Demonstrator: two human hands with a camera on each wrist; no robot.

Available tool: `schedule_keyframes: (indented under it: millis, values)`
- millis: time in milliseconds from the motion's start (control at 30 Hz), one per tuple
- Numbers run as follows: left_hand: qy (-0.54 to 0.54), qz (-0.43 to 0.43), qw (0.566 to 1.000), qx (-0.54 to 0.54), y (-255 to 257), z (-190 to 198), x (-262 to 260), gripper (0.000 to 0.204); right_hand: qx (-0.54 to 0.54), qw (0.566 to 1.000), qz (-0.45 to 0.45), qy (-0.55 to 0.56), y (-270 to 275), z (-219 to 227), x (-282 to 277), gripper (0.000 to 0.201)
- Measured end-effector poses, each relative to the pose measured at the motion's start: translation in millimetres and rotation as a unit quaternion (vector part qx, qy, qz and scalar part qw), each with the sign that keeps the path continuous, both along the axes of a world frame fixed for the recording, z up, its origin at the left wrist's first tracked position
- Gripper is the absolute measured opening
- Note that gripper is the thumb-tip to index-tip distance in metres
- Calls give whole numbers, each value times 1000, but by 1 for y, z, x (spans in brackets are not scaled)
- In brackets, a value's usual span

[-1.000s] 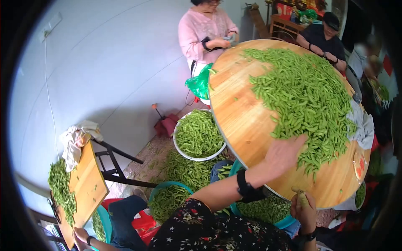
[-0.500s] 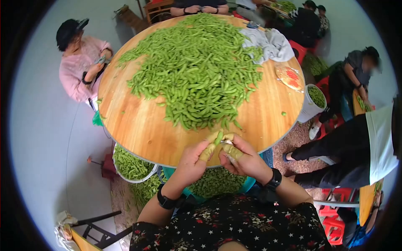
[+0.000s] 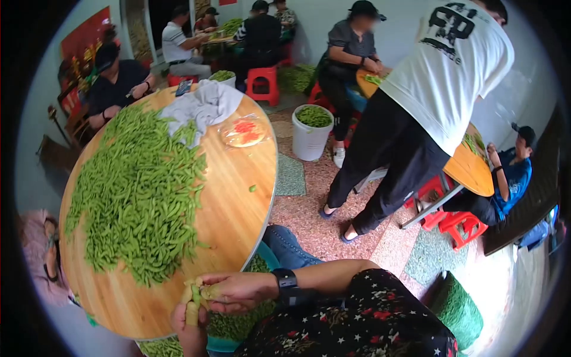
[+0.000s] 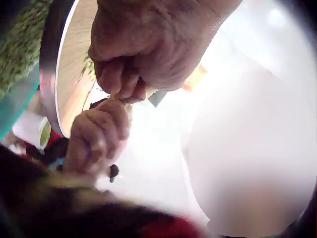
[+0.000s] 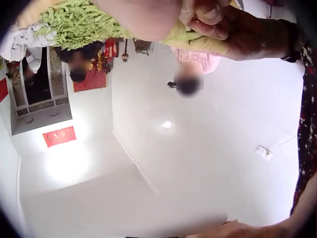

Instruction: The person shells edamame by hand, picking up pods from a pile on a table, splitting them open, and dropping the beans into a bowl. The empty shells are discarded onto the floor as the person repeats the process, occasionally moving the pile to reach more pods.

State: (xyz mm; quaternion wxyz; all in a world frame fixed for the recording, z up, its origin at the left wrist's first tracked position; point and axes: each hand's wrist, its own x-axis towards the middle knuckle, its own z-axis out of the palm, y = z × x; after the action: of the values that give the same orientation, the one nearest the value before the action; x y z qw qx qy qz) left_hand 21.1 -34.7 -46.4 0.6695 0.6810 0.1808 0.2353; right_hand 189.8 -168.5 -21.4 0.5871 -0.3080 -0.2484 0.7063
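Over the near edge of the round wooden table (image 3: 235, 220), both hands meet at a green bean pod (image 3: 196, 294). My left hand (image 3: 189, 321) pinches the pod between thumb and fingers. My right hand (image 3: 235, 291) has its fingertips curled in at the pod's other side. Yellowish coverings wrap some of the fingers. In the left wrist view, the knuckles of the left hand (image 4: 148, 44) hide most of the pod. A large heap of green pods (image 3: 143, 202) covers much of the tabletop beyond the hands.
Below the hands stands a teal tub (image 3: 223, 344) of shelled beans. A grey cloth (image 3: 202, 110) and a clear-wrapped packet (image 3: 245, 131) lie on the table. To the right are a white bucket (image 3: 310, 140) of pods, a standing person (image 3: 440, 77) and red stools (image 3: 461, 226).
My right hand was down by the table edge and the left reached into the heap; then both came together at a pod. The head view has swung right.
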Motion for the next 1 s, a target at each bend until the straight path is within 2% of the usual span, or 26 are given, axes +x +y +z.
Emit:
schedule_keyframes:
  millis: [67,100,133,167,200,233,267,300,333,400,467,500,533,567,600,633,667,700,733,767,800,833,867,900,933,1000]
  values:
    - [14,-42,985,-166,-6,16,7,15,-34,998,-15,57,2,-8,-2,19]
    - [31,-8,987,-155,-14,28,16,21,-32,998,-19,56,5,-11,-2,19]
    - [30,-12,988,-153,-13,27,18,21,-54,997,-42,34,8,-14,-3,18]
    - [60,29,993,101,-12,24,18,21,-75,995,-61,16,10,-18,-5,18]
    - [85,72,931,349,-10,21,18,22,-73,996,-58,15,9,-11,-5,18]
    - [87,78,929,350,-9,21,18,22,-59,990,-71,-107,5,3,-3,17]
    - [43,73,892,444,-7,23,18,23,-43,970,-82,-225,2,12,-2,16]
    - [-1,65,844,533,-5,25,19,24,-40,971,-75,-222,0,14,-1,16]
    - [6,70,842,534,-3,24,21,24,-25,970,-80,-229,-2,15,-1,17]
    - [4,36,921,388,-2,28,14,22,22,975,-65,-209,-2,12,1,19]
    - [-25,30,924,380,-12,42,18,23,50,983,-46,-170,-7,9,6,19]
    - [7,5,973,230,-17,46,15,24,29,998,-12,-61,-9,13,11,21]
    - [22,-15,997,73,-17,46,14,25,-65,996,-47,-39,-6,15,9,23]
    - [-14,-58,995,-81,-10,35,18,26,-4,1000,2,8,-8,23,16,24]
    - [-59,-104,965,-234,-6,23,20,28,-20,1000,-13,13,-7,21,14,24]
    - [-55,-92,967,-233,-9,18,18,28,-3,999,-1,41,-7,13,12,24]
    - [-76,-112,938,-319,-11,12,20,29,12,998,6,64,-5,4,13,25]
    - [-97,-133,901,-402,-11,10,21,30,12,998,12,66,-4,7,12,25]
    - [-97,-128,901,-402,-11,11,20,30,-28,999,-14,21,-4,13,10,24]
    - [-54,-89,959,-264,-11,13,20,28,-68,997,-41,-23,-4,17,8,24]
    - [-7,-48,992,-119,-11,15,20,26,-69,997,-37,-22,-3,17,6,24]
    - [-6,-45,992,-120,-9,17,22,26,-95,991,-62,-72,-2,17,4,22]
    - [-32,-12,985,166,-6,20,25,25,-119,982,-86,-121,-1,18,2,20]
    - [-54,21,897,439,-5,22,26,23,-119,982,-82,-121,-1,17,-1,20]
    - [-52,25,897,439,-8,26,25,23,-98,976,-91,-171,-1,17,-4,17]
    - [27,66,855,514,-16,33,26,17,-76,967,-97,-221,0,20,-7,15]
